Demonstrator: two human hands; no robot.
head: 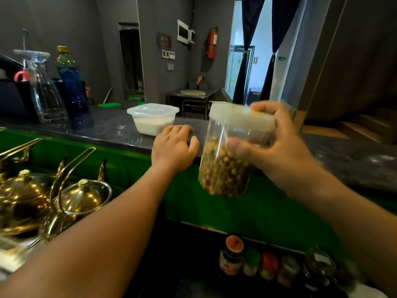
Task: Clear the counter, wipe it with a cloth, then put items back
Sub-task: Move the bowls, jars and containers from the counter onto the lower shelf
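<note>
Right grip (268, 147): wrapped round the jar (223, 171), just under its lid (240, 117).
Left grip (174, 147): loose, holds nothing.
Jar: we judge it light and slippery; safer held lower.

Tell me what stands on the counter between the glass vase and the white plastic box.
In the head view, a blue bottle stands right beside the glass vase; from there to the plastic box the dark counter is bare.

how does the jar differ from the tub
The jar is tall and round, the tub low and squarish. The jar holds yellow-brown bits, the tub something white. The jar is tilted in the right hand, the tub stands on the counter. Both are clear with pale lids.
</note>
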